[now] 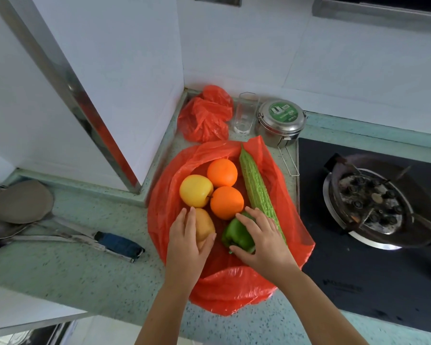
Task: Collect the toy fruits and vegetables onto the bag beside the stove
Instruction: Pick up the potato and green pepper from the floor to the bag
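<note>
Six items are being borne by the flat-spread red plastic bag [234, 290] on the speckled green counter [90, 265], just beside the black glass stove [358, 270]: a yellow toy apple [195, 190], two round toy oranges [222, 172], a long bumpy green toy bitter gourd [256, 190], a tan toy potato [205, 226] and a glossy green toy bell pepper [237, 235]. The potato is being gripped by the curled left hand [187, 242] and the pepper by the curled right hand [261, 240], both resting on the bag. No toy produce is being shown off the bag, so collection is being judged nearly complete, only release remaining.
</note>
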{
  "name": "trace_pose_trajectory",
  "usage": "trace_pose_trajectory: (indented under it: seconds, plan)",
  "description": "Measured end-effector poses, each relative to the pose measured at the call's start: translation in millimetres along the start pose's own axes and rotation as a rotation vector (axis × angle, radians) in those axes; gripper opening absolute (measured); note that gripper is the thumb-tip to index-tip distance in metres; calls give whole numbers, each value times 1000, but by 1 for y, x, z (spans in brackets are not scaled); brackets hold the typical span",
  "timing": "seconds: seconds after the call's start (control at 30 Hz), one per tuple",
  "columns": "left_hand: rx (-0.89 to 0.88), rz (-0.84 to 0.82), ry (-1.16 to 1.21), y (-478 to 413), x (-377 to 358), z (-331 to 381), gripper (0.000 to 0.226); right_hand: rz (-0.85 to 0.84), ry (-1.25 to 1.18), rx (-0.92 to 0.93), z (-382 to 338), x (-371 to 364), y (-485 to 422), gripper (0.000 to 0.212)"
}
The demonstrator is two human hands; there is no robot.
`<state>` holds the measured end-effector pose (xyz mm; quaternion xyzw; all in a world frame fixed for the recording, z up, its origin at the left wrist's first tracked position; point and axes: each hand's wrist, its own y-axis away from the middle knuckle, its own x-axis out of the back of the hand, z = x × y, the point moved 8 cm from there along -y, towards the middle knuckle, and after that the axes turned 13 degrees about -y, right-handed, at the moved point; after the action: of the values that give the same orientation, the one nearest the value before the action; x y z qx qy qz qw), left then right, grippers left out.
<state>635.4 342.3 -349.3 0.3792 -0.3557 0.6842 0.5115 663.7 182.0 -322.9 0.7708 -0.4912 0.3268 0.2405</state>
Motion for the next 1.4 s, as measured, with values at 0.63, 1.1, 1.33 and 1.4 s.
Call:
trace_pose_trajectory:
  seconds: [0.63,1.1,1.33,1.4]
  plan:
    - [-174,207,-230,44,45,49,43,113,86,273,-39,38,25,51]
    - [-51,277,-335,120,49,130,43,131,11,419,-18,101,97,48]
    - [88,361,-371,171,53,144,42,9,-61,533,-15,95,129,46]
    - [173,364,-396,191,52,145,43,-44,-91,591,-17,89,139,45]
